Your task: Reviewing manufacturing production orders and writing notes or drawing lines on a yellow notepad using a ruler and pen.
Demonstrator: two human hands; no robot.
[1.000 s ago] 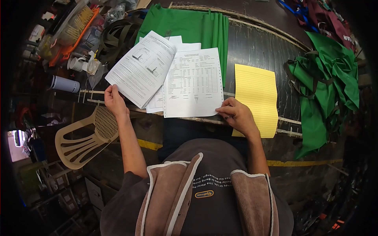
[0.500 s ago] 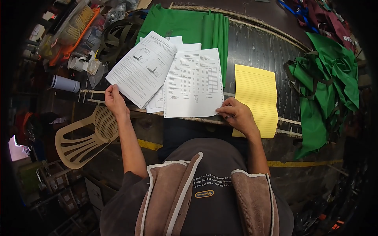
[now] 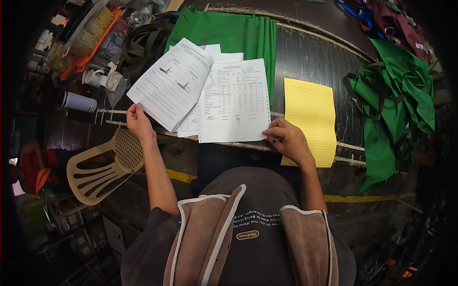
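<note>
My left hand (image 3: 139,123) is closed on the lower left edge of a printed sheet with line drawings (image 3: 171,83), which it holds tilted. Beside that sheet lies a printed form with a table of figures (image 3: 233,102). My right hand (image 3: 285,138) pinches this form's lower right corner. Parts of more white papers (image 3: 189,123) show beneath the two sheets. Behind them, folded green fabric (image 3: 219,28) lies on the dark table (image 3: 310,57). A yellow lined sheet (image 3: 310,119) rests just right of my right hand, partly behind my wrist.
Crumpled green fabric bags with dark straps (image 3: 393,105) hang over the table's right side. At the far left are a bin of small parts (image 3: 93,31), coiled dark webbing (image 3: 143,47) and a white cylinder (image 3: 79,101). A beige plastic chair (image 3: 102,167) stands at the left.
My hands and the papers are almost still; the left sheet has shifted very slightly. At the far left edge, a person in red has come more into view.
</note>
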